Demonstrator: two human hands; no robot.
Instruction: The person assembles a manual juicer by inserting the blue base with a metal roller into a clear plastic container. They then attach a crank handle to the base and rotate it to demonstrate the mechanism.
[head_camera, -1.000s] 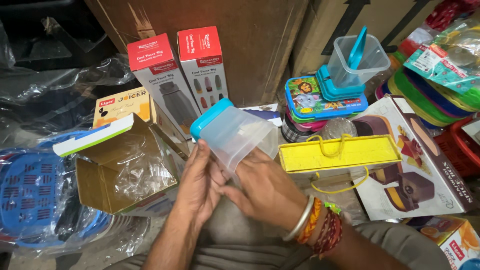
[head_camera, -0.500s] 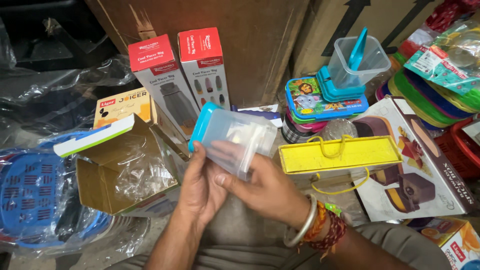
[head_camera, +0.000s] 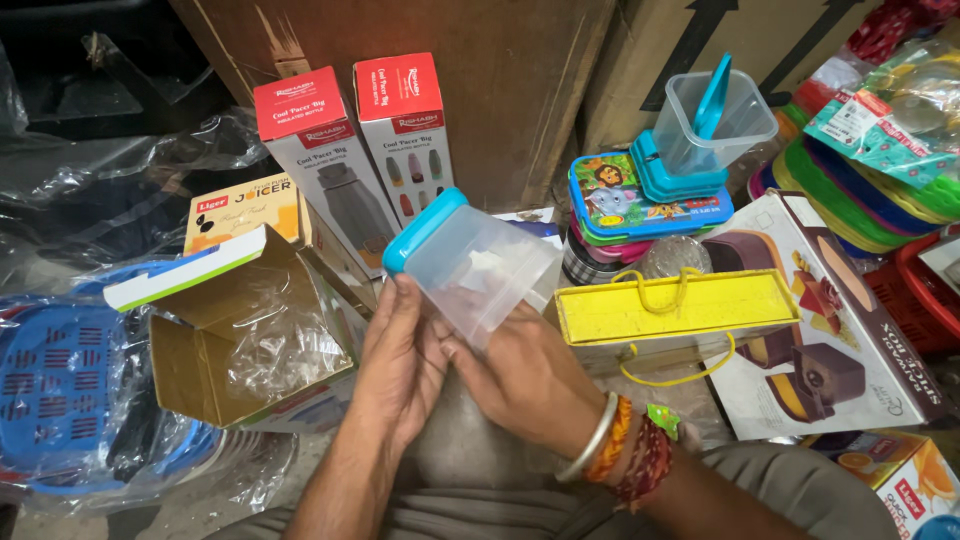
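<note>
Both hands hold a clear square plastic container (head_camera: 482, 270) with a blue lid (head_camera: 424, 229), tipped on its side so the lid faces left. My left hand (head_camera: 398, 362) grips its lower left edge. On the lower right side lies my right hand (head_camera: 522, 380), with a metal bangle and thread bands at the wrist. Something pale shows through the container's wall; I cannot tell what it is.
An open cardboard box (head_camera: 240, 335) with plastic wrap stands at the left. Two red-topped bottle boxes (head_camera: 355, 150) lean behind. A yellow box with cord handles (head_camera: 672, 310), stacked lunch boxes (head_camera: 640, 200), a clear tub (head_camera: 712, 120) and blue baskets (head_camera: 60, 390) crowd around.
The container has turned in my hands, its lid end rocking up and down. My fingers have shifted along its lower edge. Nothing around it has moved.
</note>
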